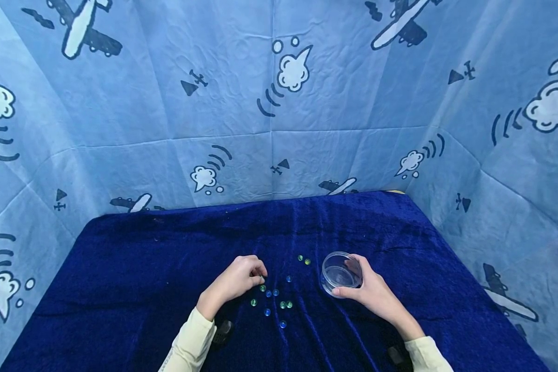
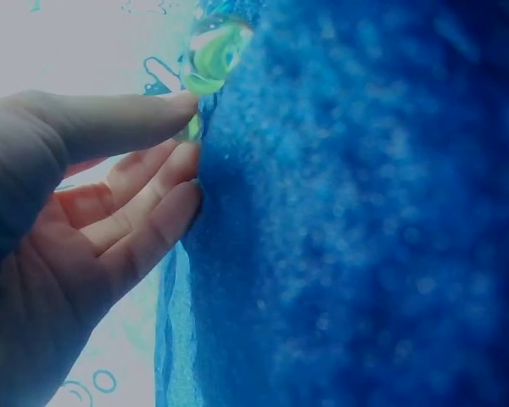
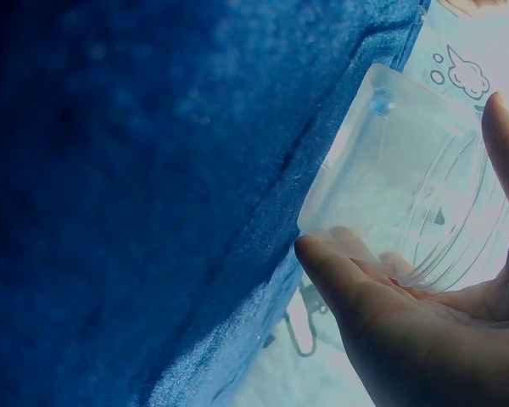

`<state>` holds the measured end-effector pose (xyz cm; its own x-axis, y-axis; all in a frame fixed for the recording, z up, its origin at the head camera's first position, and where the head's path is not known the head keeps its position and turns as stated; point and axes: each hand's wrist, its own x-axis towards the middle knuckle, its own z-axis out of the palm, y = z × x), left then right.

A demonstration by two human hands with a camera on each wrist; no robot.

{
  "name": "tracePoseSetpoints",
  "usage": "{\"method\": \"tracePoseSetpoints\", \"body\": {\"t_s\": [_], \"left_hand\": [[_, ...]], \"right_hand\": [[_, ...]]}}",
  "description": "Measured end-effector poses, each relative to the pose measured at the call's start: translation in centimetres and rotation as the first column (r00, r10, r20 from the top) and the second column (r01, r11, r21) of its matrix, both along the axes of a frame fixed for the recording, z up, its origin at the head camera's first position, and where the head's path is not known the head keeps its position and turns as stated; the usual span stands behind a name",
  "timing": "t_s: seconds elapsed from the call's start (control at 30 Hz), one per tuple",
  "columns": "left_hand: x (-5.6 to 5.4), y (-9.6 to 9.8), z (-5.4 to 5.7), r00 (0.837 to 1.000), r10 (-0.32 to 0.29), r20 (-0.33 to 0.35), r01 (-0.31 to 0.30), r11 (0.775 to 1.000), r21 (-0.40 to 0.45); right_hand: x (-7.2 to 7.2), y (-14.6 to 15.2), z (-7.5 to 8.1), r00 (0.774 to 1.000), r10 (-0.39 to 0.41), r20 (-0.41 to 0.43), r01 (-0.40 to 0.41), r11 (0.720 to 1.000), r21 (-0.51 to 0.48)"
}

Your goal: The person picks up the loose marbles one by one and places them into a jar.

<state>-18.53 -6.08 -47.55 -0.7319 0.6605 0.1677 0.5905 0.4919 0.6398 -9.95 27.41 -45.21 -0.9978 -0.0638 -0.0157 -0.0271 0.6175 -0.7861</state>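
Note:
My left hand [image 1: 239,276] is low over the cloth at the left edge of a scatter of glass marbles. Its thumb and fingertips pinch a green marble [image 2: 192,129], mostly hidden by the fingers in the left wrist view. Just beyond the thumb lies another green marble [image 2: 216,55], clear with a green swirl. Blue marbles [image 1: 267,312] and green ones [image 1: 253,303] lie loose between the hands. My right hand [image 1: 374,289] grips a clear round plastic jar [image 3: 382,170] from its right side, thumb in front and fingers behind. The jar's mouth faces up, and no marbles show inside.
Dark blue velvet cloth [image 1: 144,279] covers the table, with folds running towards the front. Two yellow-green marbles [image 1: 304,260] lie farther back, left of the jar. Light blue printed curtains [image 1: 242,93] enclose the back and both sides.

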Motion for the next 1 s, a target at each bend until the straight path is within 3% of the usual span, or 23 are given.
{"method": "tracePoseSetpoints", "body": {"t_s": [0.57, 1.0], "left_hand": [[-0.1, 0.4, 0.6, 0.998, 0.043, -0.054, -0.037, 0.994, 0.101], [0.3, 2.4, 1.1, 0.994, 0.073, -0.079, -0.059, 0.984, 0.167]], "right_hand": [[0.0, -0.1, 0.2, 1.0, 0.0, 0.008, 0.001, 1.0, -0.018], [0.1, 0.0, 0.1, 1.0, 0.001, -0.007, -0.001, 1.0, -0.025]]}}
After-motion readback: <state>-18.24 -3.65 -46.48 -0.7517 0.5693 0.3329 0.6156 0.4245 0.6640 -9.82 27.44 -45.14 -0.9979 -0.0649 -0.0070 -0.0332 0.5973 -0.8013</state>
